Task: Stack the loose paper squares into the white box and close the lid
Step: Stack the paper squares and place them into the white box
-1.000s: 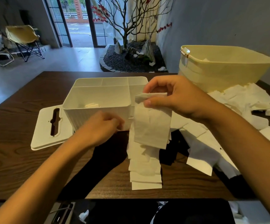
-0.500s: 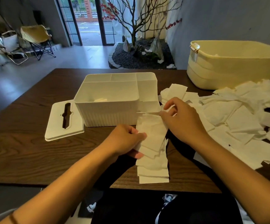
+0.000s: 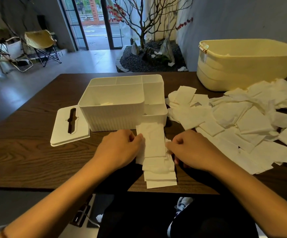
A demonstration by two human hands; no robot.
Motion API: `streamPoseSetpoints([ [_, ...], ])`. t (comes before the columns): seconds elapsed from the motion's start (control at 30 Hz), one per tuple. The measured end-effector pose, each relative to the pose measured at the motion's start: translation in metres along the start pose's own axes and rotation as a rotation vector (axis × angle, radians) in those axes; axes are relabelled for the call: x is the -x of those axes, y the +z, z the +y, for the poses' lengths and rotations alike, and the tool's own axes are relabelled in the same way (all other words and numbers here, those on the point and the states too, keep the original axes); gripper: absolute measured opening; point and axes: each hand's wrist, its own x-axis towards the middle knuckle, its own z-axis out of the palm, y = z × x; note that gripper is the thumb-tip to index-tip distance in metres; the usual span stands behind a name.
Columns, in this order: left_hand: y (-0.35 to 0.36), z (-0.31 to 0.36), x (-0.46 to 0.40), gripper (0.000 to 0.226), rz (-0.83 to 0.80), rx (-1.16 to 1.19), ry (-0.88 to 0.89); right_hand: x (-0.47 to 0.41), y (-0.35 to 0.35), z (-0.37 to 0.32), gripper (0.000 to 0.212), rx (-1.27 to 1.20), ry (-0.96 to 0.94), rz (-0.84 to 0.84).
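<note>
I'm working at the dark wooden table (image 3: 27,152), with the white box (image 3: 120,107) as my reference. Just in front of the box, a staggered row of paper squares (image 3: 156,157) is lying flat on the table, its far end touching the box's lower right front corner and its near end reaching the table edge. My left hand (image 3: 120,148) is sitting on the left side of that row, fingers curled and pinching the edge of the top sheet. My right hand (image 3: 189,148) is sitting on the right side, fingers curled in on the row's right edge; it's gripping the paper there, though the fingertips are hidden under the knuckles. The box is standing open, with a big compartment at the front left and smaller ones along the back and right; a bit of paper is showing low in the big one. The lid (image 3: 69,127), with a slot in it, is lying flat just left of the box, touching its base. To the right of the box a loose pile of paper (image 3: 242,124) is spreading across the table. Behind that pile, right of the box, a yellow tub (image 3: 242,66) is standing upright.
</note>
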Motion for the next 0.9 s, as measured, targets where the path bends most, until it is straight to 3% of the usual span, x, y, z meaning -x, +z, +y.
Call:
streamPoseSetpoints([
  [0.2,-0.009,0.009,-0.025,0.036,-0.235,0.184,-0.097,0.004,0.009,-0.009,0.033,-0.004,-0.052,-0.019],
  [0.43,-0.022,0.012,-0.04,0.026,-0.247,0.025,0.161,0.006,0.006,-0.022,0.031,-0.099,-0.02,-0.271],
  [0.57,-0.042,-0.011,-0.022,0.036,-0.142,-0.126,0.049,-0.013,-0.026,-0.014,0.028,-0.048,0.04,-0.022],
  [0.63,-0.045,-0.02,-0.01,0.041,-0.259,-0.138,-0.049,-0.026,-0.032,-0.017,0.034,0.021,0.034,0.032],
  [0.73,-0.042,-0.018,0.0,0.048,-0.413,-0.005,-0.137,-0.043,-0.021,-0.026,0.037,0.143,-0.002,-0.063],
  [0.9,-0.024,-0.004,-0.004,0.046,-0.394,0.038,-0.081,-0.058,-0.008,-0.03,0.042,-0.03,0.103,-0.178],
])
